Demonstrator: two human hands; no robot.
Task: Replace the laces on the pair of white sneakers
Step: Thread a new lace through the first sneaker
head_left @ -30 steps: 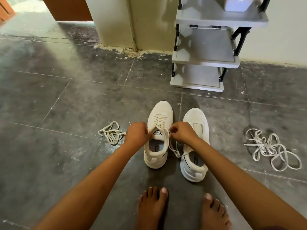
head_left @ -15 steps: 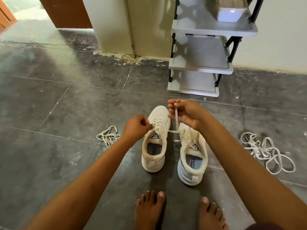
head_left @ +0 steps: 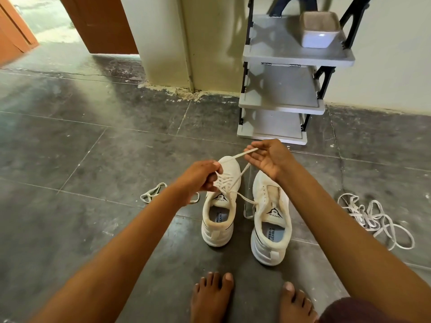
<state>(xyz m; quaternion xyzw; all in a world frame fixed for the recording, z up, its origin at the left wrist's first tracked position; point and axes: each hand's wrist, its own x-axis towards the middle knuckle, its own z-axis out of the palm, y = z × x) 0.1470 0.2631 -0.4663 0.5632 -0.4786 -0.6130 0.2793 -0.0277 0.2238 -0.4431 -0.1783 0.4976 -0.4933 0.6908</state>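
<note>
Two white sneakers stand side by side on the floor, toes pointing away from me. The left sneaker [head_left: 221, 213] is laced; the right sneaker [head_left: 271, 220] has bare eyelets. My left hand [head_left: 200, 177] grips one end of the left sneaker's lace [head_left: 241, 176] right over the lacing. My right hand [head_left: 268, 158], palm up above the right sneaker's toe, holds the other end stretched taut across its fingers. A loop of that lace hangs down between the two shoes.
A small bundle of lace [head_left: 154, 194] lies left of the shoes; a bigger tangle of white laces [head_left: 373, 217] lies to the right. A grey shelf rack [head_left: 282, 89] with a white tub [head_left: 318, 30] stands against the wall. My bare feet [head_left: 212, 297] are below.
My right hand has lifted and moved further from the left sneaker, drawing the lace out longer. My left hand stays at the lacing. The view has tilted up slightly.
</note>
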